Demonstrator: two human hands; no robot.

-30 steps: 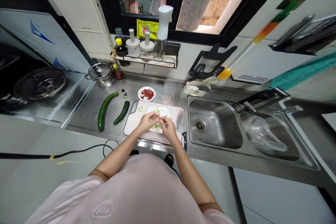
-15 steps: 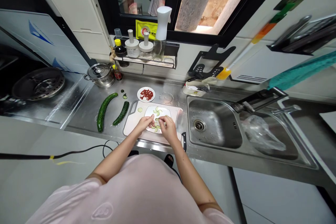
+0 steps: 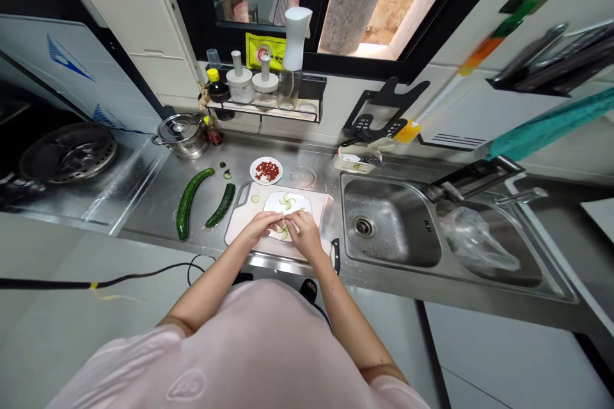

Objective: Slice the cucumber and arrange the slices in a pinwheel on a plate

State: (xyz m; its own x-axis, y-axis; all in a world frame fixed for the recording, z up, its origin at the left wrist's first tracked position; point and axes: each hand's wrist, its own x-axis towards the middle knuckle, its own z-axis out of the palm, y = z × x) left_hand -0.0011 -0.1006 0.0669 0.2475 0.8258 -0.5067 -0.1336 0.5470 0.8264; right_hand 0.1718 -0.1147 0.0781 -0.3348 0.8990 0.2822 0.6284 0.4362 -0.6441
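Observation:
My left hand (image 3: 263, 226) and my right hand (image 3: 304, 230) meet over the near part of a white plate (image 3: 272, 204), fingertips close together. Both hands are pinched; whatever lies between the fingers is too small to make out. Pale green cucumber slices (image 3: 288, 200) form a curved pattern on the plate, with more partly hidden under my fingers. The plate rests on a light cutting board (image 3: 242, 225). A round slice (image 3: 256, 199) lies on the board left of the plate. Behind the board is a white dish of chopped red pieces (image 3: 267, 170).
Two green cucumbers (image 3: 190, 204) lie left of the board, near small cut ends (image 3: 227, 174). A black knife handle (image 3: 336, 257) sits at the board's right edge, beside the sink (image 3: 393, 223). A lidded pot (image 3: 182, 136) and a seasoning rack (image 3: 268, 112) stand behind.
My hands have come together, the right moving slightly left and the left slightly right, so the fingertips now meet above the plate. The view has shifted slightly.

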